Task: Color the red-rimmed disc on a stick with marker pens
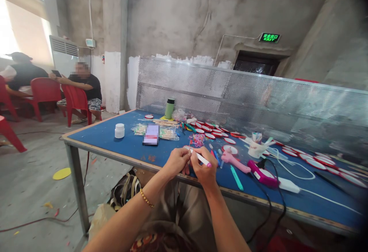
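Just over the table's front edge, my right hand (207, 170) grips a white marker with a pink end (202, 159), its other end pointing at my left fingers. My left hand (177, 159) is closed in a pinch right beside it. What sits between those left fingertips is too small and covered to make out; a thin stick with a reddish tip (190, 143) shows just above them. Beyond the hands lies a heap of pink and purple beaded strands (198, 139). To the right are blue pens (216, 157) and a pink glue gun (234, 161).
On the blue table (94, 137) are a white jar (119, 130), a phone (151, 134), a green bottle (169, 109), many red-rimmed white discs (229, 140), a teal cutter (236, 178), a cup of sticks (257, 149) and a magenta device with cables (263, 173). A perforated metal panel (184, 79) stands behind.
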`<state>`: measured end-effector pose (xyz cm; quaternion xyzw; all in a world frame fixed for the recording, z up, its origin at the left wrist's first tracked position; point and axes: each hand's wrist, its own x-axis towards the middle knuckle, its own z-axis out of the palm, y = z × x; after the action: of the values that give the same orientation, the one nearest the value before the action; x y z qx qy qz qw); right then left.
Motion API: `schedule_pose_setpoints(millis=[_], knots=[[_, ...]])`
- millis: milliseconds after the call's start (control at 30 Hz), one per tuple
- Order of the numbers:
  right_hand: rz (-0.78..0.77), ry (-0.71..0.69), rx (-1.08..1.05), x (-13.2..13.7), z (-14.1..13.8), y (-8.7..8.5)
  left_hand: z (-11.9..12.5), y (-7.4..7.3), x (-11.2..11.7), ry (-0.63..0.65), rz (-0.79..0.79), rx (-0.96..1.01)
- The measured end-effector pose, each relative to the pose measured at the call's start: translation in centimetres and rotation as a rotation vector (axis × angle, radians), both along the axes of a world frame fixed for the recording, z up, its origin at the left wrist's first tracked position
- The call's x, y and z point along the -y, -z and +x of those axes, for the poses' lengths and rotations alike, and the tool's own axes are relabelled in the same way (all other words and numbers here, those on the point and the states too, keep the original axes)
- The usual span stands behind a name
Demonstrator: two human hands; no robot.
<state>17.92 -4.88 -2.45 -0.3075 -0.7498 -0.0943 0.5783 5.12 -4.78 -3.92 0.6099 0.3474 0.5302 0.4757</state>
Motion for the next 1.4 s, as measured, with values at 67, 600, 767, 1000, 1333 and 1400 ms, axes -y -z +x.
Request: schedule_pose_setpoints(millis=[67,600,767,1000,1333,1400], knots=[[-0.001,-0.012,0.003,-0.01,-0.04,-0.02,0.01,0.07,0.01,0.000,0.003,-0.001],[-0.006,-0.003,-0.017,-0.12,0.02,0.11,0.02,-0.33,0.30,-0.004,0.002,-0.003],[0.008,0.014,-0.032,-0.22,0.00,0.11,0.01,-0.31,0.29,-0.007,0.000,-0.007],[-0.002,0.004,-0.025,-0.25,-0.05,0.10,0.02,-0.19,0.15,-0.001,0.004,0.001],[0.013,-0.012,-0.013,-0.17,-0.12,-0.08,-0.06,-0.05,0.01,0.007,0.010,-0.002],[0.016,0.000,-0.024,-0.15,-0.10,-0.08,-0.06,0.01,-0.03,0.006,0.009,0.002]])
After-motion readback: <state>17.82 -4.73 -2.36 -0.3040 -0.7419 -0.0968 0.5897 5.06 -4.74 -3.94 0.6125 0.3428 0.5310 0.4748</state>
